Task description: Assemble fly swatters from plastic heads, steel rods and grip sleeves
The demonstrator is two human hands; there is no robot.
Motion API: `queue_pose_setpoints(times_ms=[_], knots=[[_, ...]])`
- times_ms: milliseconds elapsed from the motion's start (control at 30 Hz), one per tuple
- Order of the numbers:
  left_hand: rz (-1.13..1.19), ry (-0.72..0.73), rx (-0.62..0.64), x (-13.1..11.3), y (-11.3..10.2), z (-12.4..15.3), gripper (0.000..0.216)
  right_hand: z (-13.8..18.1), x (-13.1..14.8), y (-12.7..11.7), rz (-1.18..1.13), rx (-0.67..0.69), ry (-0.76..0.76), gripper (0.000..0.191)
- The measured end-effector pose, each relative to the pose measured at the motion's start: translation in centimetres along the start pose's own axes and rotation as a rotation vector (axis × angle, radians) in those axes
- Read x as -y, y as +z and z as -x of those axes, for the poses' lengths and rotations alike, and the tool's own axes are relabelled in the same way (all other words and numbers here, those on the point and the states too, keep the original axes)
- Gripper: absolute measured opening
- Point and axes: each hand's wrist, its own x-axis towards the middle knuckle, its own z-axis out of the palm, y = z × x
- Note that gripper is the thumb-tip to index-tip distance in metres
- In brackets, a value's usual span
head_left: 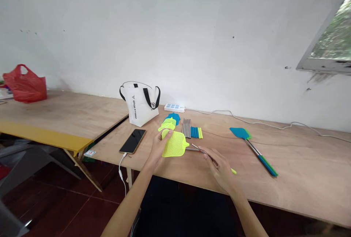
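My left hand (159, 145) is closed on the edge of a yellow fly swatter head (174, 144), a perforated paddle whose narrow neck points right. In my right hand (221, 167) is a thin metal rod (196, 147), its bare tip just right of the neck and apart from it. A yellow grip end (233, 171) shows beyond the right hand. Another metal rod (192, 149) lies behind, partly hidden. Further back are a yellow swatter head (168, 124), blue swatter heads (174, 117), several metal tubes (187, 128), blue grips (194, 132) and yellow grips (200, 132).
Two swatters, blue (239, 132) and green (248, 134), lie at right. A phone (133, 141) with a cable, a white bag (139, 107) and a power strip (174, 108) stand left and back. A red bag (27, 85) sits on the left table (68, 111), across a gap.
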Motion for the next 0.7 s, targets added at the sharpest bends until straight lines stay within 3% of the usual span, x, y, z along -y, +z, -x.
queue_pose_setpoints(times_ms=[300,567,700], knots=[[0.051,-0.047,0.027,-0.28,0.19,0.32,0.056,0.1,0.18,0.07,0.04,0.015,-0.034,0.044],[0.024,-0.084,0.034,0.31,0.09,0.2,0.053,0.18,0.68,0.17,0.021,0.11,-0.03,0.046],[0.036,-0.089,0.025,0.06,0.16,0.28,0.055,0.24,0.56,0.28,0.008,0.08,-0.029,0.046]])
